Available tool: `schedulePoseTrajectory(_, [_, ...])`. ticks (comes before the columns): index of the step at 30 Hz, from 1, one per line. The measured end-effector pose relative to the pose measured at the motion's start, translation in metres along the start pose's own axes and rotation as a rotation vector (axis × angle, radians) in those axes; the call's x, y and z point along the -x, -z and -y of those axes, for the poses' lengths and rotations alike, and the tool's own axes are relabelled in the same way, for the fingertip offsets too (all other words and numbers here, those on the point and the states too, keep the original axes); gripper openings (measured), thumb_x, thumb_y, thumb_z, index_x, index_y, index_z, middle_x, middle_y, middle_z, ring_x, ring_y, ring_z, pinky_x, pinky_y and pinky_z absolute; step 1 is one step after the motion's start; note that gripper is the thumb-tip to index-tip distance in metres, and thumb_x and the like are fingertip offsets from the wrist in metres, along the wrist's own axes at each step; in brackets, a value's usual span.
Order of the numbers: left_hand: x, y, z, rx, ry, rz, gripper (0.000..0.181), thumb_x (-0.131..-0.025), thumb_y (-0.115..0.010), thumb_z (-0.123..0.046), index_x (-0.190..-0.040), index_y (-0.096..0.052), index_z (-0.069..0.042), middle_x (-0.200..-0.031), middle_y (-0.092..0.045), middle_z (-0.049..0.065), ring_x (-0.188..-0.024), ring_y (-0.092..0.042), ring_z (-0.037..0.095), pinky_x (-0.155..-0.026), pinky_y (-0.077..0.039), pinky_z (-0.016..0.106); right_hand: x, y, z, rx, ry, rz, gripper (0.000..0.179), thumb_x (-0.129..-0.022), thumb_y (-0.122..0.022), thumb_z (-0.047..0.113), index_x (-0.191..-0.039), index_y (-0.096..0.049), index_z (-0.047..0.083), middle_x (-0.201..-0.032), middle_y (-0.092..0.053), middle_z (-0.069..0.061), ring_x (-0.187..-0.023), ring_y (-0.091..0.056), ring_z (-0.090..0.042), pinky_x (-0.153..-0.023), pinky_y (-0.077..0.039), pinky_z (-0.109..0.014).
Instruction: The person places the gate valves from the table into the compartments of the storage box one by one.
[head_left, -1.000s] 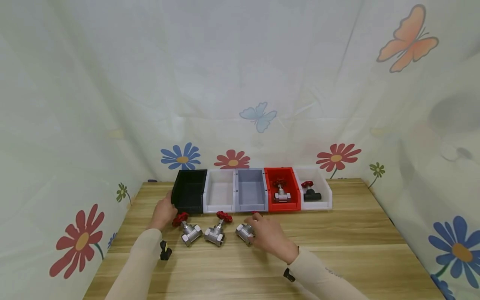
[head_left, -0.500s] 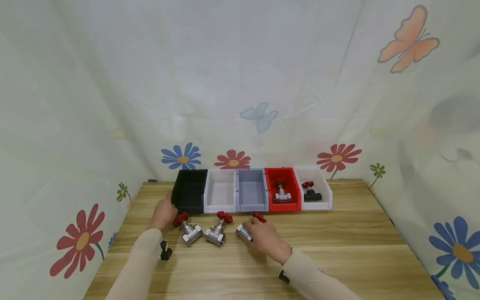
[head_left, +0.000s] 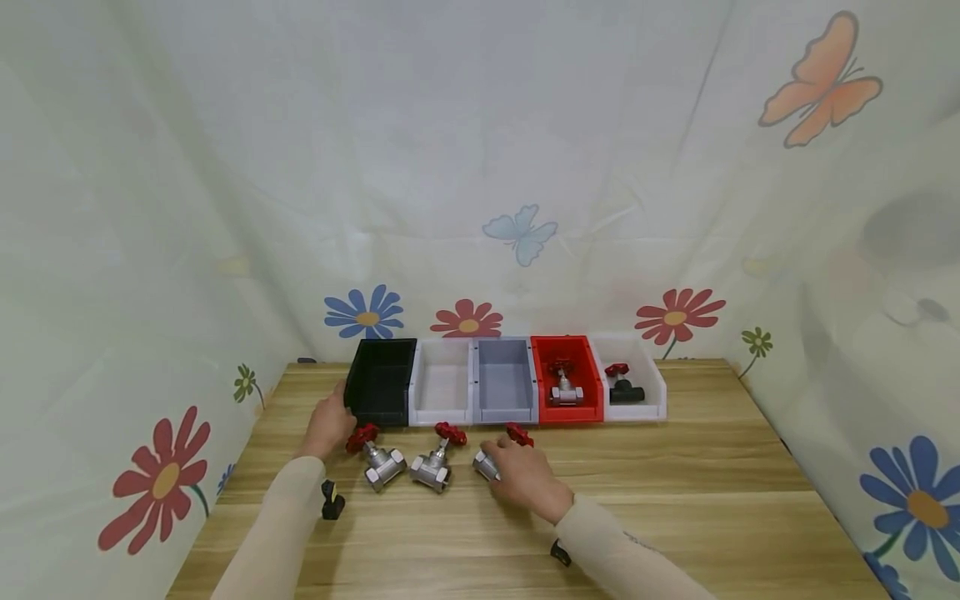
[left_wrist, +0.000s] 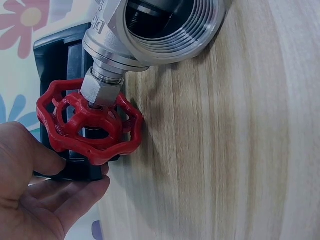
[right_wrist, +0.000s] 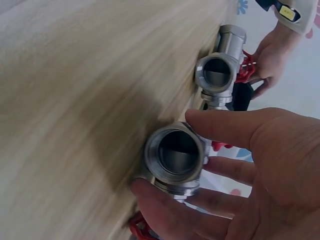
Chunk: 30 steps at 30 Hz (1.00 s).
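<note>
My left hand holds the near left edge of a black bin; in the left wrist view the thumb lies on one side of its wall, fingers on the other. Close by lies a steel valve with a red handwheel. A second steel valve rests to its right. My right hand grips the body of a third steel valve on the table, its thumb and fingers around the threaded end in the right wrist view. The hand partly hides this valve; its red handwheel sticks out beyond.
Right of the black bin stand a white bin, a grey bin, a red bin with a steel valve inside, and another white bin with a black-bodied valve. A patterned curtain hangs behind the wooden table.
My right hand has shifted slightly left and closed around the third valve's body, uncovering its red handwheel. The left hand stays at the black bin.
</note>
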<state>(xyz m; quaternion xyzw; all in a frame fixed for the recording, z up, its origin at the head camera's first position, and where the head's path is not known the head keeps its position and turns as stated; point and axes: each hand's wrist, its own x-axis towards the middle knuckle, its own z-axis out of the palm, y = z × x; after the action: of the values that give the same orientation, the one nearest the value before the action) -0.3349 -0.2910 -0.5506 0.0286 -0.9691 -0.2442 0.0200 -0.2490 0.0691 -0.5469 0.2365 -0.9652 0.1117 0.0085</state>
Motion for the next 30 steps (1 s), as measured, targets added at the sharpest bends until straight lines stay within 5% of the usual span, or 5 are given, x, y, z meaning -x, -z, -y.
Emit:
schedulePoseTrajectory(16, [-0.001, 0.004, -0.001, -0.009, -0.017, -0.016, 0.07, -0.084, -0.052, -0.002, -0.148, -0.027, 0.011, -0.125, -0.055, 0.041, -0.11, -0.058, 0.051, -0.097, -0.046, 0.058, -0.01, -0.019, 0.003, 0.047, -0.053, -0.062, 0.048, -0.075, -0.078, 0.029, -0.119, -0.063, 0.017, -0.097, -0.063, -0.008, -0.067, -0.059, -0.02, -0.05, -0.043, -0.036])
schedulePoseTrajectory(30, [0.001, 0.003, -0.002, -0.006, 0.004, -0.001, 0.07, -0.084, -0.052, -0.002, -0.148, -0.026, 0.01, -0.126, -0.055, 0.039, -0.11, -0.058, 0.049, -0.097, -0.046, 0.059, -0.007, -0.016, 0.0, -0.03, -0.03, -0.085, 0.035, -0.071, -0.081, 0.021, -0.103, -0.068, 0.012, -0.087, -0.064, -0.001, -0.071, -0.061, -0.017, -0.058, -0.045, -0.032])
